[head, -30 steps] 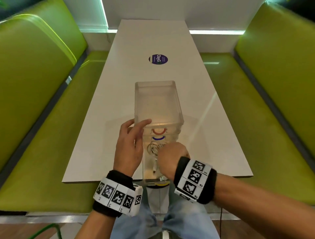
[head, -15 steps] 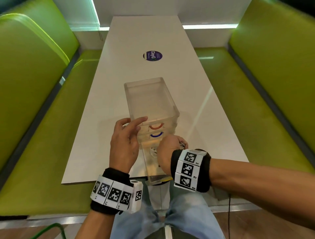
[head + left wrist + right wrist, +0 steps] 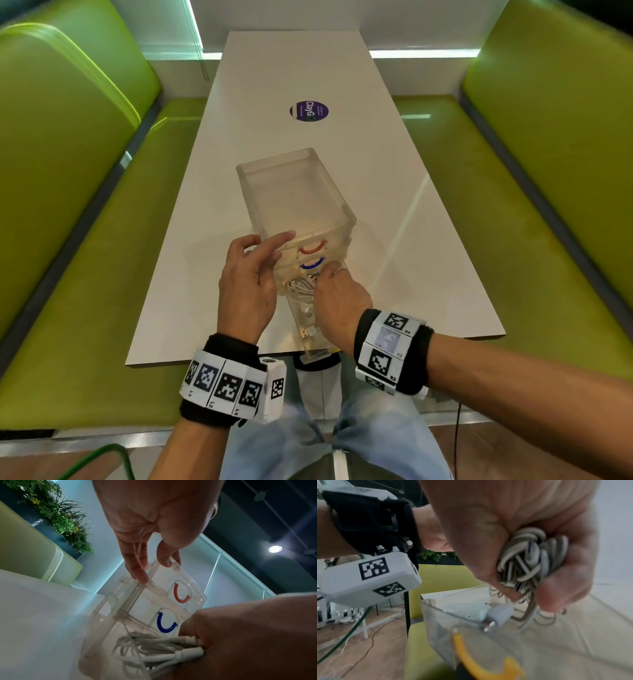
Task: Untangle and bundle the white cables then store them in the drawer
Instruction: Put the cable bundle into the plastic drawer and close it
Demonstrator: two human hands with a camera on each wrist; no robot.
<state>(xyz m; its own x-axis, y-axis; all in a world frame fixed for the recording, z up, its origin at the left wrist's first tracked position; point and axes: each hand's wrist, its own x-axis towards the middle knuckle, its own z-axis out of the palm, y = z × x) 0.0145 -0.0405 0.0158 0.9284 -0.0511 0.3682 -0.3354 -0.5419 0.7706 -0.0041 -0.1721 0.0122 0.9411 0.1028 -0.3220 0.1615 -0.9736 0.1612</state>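
Observation:
A clear plastic drawer unit (image 3: 294,192) stands on the white table (image 3: 191,274), with a red handle (image 3: 312,248) and a blue handle (image 3: 311,266) on its shut upper drawers. Its bottom drawer (image 3: 301,329), with a yellow handle (image 3: 471,660), is pulled out toward me. My right hand (image 3: 339,294) grips the coiled white cables (image 3: 527,559) and holds them inside that open drawer, just below the blue handle. One plug (image 3: 498,616) lies at the drawer's front. My left hand (image 3: 270,246) rests with straight fingers on the unit's top front left corner (image 3: 145,580).
Green padded benches (image 3: 85,240) run along both sides of the table. A round purple sticker (image 3: 309,111) lies farther up the tabletop. The open drawer juts past the near table edge above my lap.
My right hand has carried the cable bundle farther into the open drawer, toward the unit. The left hand has stayed on the unit's corner, and the unit has turned slightly.

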